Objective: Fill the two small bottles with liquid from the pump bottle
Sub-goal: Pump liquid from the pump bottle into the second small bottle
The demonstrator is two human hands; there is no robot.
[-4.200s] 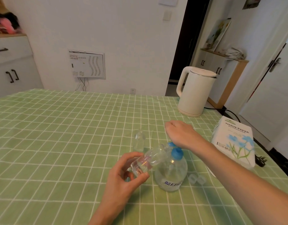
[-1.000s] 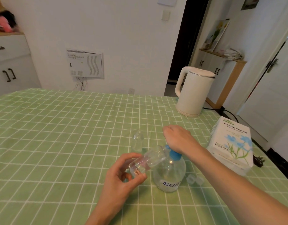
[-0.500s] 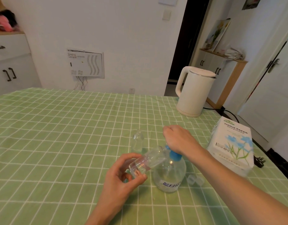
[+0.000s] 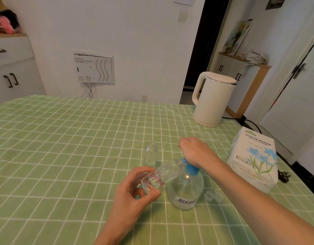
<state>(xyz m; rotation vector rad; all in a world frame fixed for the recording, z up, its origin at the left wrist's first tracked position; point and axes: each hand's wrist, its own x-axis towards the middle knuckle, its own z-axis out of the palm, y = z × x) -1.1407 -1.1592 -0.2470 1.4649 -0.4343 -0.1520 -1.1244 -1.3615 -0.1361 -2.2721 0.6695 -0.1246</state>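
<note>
The left grip point(image 4: 135, 197) pinches one tilted bottle point(image 4: 159, 174) by its base, mouth at the pump point(image 4: 185, 188) spout; the right grip point(image 4: 193, 151) curls over its head. The bottle is probably light, slick plastic: hold it low, firmly.

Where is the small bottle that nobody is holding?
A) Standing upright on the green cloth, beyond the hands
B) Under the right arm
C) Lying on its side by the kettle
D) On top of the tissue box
A: the spare small bottle stands upright on the green tablecloth, beyond the left hand, which holds the other small bottle tilted towards the pump bottle.
</note>
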